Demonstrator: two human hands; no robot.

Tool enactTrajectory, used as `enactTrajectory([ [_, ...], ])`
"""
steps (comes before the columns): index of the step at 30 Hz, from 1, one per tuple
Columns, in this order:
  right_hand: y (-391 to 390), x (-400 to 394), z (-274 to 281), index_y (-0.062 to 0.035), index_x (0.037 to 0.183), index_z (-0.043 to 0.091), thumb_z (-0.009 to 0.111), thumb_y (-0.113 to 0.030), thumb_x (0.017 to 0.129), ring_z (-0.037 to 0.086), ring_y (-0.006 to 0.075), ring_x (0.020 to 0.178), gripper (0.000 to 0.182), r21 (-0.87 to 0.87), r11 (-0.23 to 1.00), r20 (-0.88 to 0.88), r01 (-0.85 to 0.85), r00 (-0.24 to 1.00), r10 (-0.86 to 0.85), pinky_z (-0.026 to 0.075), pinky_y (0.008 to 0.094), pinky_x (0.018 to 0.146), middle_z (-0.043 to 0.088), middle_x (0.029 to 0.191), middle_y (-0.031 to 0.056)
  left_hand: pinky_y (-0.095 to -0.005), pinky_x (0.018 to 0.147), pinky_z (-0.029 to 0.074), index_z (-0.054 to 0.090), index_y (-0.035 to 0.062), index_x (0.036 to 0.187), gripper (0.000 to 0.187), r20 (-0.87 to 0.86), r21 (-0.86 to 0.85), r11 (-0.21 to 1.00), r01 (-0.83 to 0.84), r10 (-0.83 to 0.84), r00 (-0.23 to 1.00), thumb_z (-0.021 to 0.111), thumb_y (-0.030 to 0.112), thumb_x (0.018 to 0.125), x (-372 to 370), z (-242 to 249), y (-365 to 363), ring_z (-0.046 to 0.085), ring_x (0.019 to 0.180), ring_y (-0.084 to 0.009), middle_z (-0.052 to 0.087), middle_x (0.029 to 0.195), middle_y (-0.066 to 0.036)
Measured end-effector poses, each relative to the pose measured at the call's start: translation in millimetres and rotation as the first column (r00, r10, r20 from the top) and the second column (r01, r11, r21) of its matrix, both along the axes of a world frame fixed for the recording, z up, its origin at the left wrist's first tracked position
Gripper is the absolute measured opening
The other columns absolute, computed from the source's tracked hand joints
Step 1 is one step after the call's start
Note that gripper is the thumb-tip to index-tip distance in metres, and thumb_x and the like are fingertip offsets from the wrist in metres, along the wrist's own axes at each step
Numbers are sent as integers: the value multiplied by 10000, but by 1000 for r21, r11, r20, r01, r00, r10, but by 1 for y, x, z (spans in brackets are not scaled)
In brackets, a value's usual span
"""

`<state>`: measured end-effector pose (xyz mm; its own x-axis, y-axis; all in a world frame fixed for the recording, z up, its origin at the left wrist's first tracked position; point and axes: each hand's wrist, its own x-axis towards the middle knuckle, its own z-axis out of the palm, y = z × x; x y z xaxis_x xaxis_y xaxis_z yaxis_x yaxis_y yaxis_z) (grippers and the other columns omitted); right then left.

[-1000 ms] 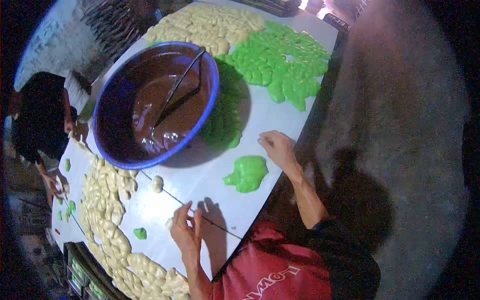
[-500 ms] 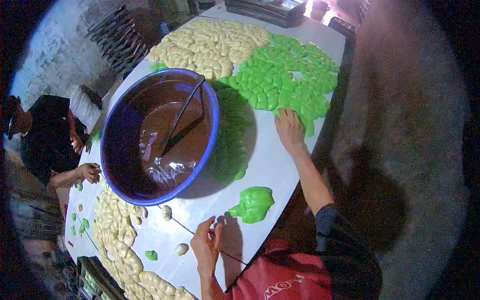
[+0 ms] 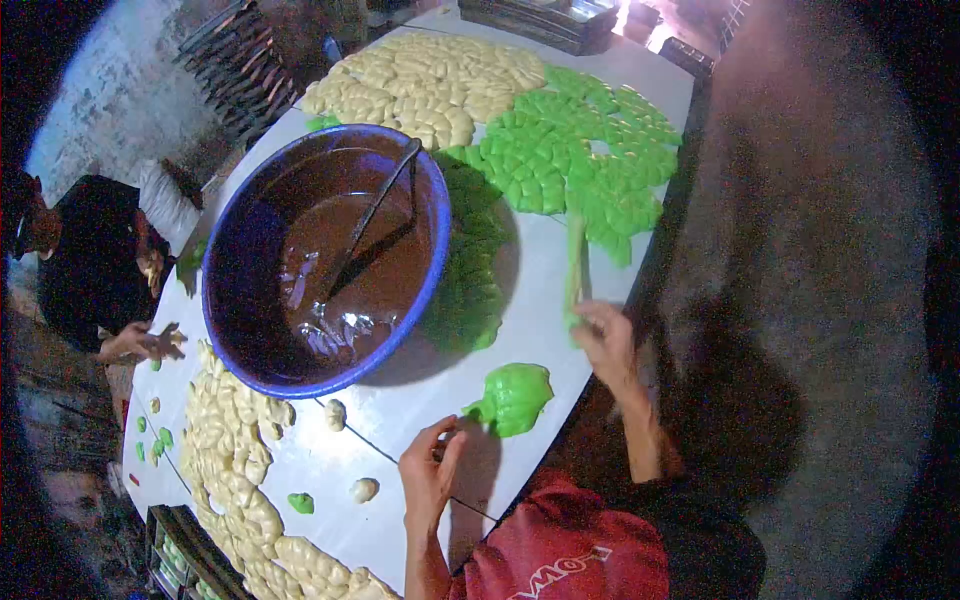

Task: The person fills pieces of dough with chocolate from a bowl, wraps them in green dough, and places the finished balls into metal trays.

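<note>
My right hand [image 3: 608, 345] is closed on the end of a stretched strip of green dough [image 3: 575, 262]. The strip still joins the mass of green dough pieces [image 3: 530, 160] on the table's far right side. A folded green dough lump [image 3: 516, 398] lies on the white tabletop [image 3: 545, 300] near me. Just to its left, my left hand [image 3: 430, 468] hovers with bent fingers, thumb and forefinger apart. It holds nothing that I can see.
A large blue basin [image 3: 440, 250] of dark brown liquid, a black-handled tool [image 3: 375, 215] leaning inside, stands mid-table. Cream dough pieces [image 3: 425, 85] cover the far end, more [image 3: 230, 470] the near left. A person [image 3: 95, 250] works at left. Trays [image 3: 185, 555] sit bottom left.
My right hand has come back toward me from the green pieces, drawing out a strip of dough. My left hand has shifted slightly. The other person's hand has moved slightly left.
</note>
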<state>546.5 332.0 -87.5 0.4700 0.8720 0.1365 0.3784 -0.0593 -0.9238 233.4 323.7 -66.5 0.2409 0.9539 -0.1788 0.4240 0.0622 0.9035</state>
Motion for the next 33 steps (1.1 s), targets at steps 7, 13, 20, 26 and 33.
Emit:
enactTrajectory([
  [7,-39,-75,45,-19,1003,683,703,-15,769,679,215,852,235,47,905,233,-422,886,401,546,314,755,688,971,116,-280,697,517,676,-20,1160,453,413,-396,912,109,71,908,549,392,1022,14,-7,0,644,769,-145,707,939,-91],
  [13,-64,-155,29,-37,1079,672,722,-77,794,659,290,1001,292,42,650,387,-759,612,690,559,387,845,633,1140,129,-263,696,519,661,-19,1140,483,452,-451,879,156,75,889,547,435,1018,-14,-13,-12,644,796,-134,695,983,-90],
  [20,-68,-204,43,-80,1335,543,763,-217,851,594,292,1157,549,68,785,126,-615,786,605,522,394,943,517,1350,154,-331,820,567,552,0,1272,440,648,-434,864,-257,497,577,712,63,867,-70,2,-50,669,971,-201,678,1100,-119],
  [26,-60,-246,16,-88,1565,246,609,-318,1000,611,106,1033,710,-11,485,-526,-874,418,741,502,254,777,593,1284,85,-304,818,579,533,-1,1308,450,605,-229,932,-281,362,709,656,34,877,-106,20,-79,653,1014,-191,651,1177,-116],
  [33,-61,-271,20,-91,1395,539,632,-339,984,634,46,628,489,-167,402,-721,-900,390,572,392,186,437,704,1041,35,-282,812,563,575,-24,1245,317,570,-215,834,-508,530,628,625,2,933,-141,11,-102,653,962,-149,666,1103,-87],
])
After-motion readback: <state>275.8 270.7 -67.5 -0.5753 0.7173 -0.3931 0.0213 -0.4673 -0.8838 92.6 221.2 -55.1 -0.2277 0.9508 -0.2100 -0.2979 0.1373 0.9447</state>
